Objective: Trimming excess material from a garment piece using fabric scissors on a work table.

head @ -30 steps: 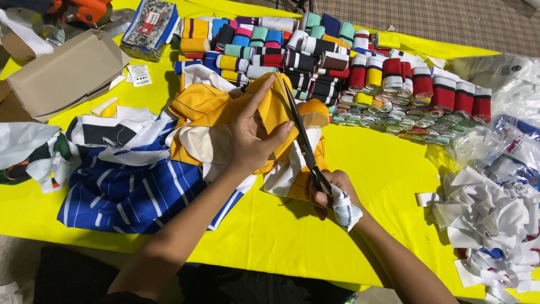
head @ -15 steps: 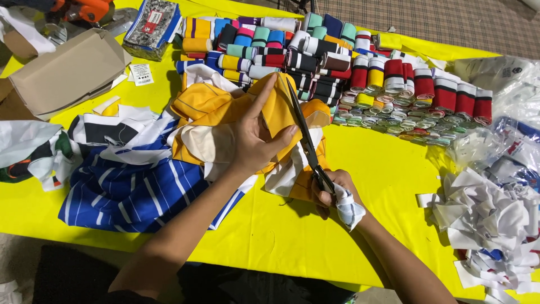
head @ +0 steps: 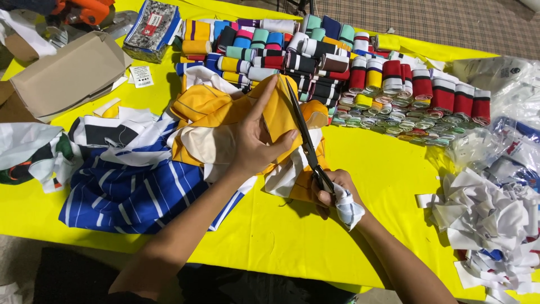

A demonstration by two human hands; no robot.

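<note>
Right hand (head: 333, 190) is wrapped around the handles of the scissors (head: 306, 142), fingers through the loops with a scrap of white cloth bound round them; the blades lie together, pointing away toward the far side. Left hand (head: 254, 137) lies spread, fingers apart, pressing flat on the yellow fabric piece (head: 281, 110), which sits mid-table on the yellow table cover (head: 382, 186), partly over the blue striped cloth (head: 129, 191) to its left. Risk noted: the left fingertips sit just beside the blade line, so a slip of either hand could nick a finger. The fabric is bunched and layered, so the blades may catch a fold beneath and cut unevenly. The rolled striped bands (head: 388, 79) lie near the blade tips and could be snagged.
</note>
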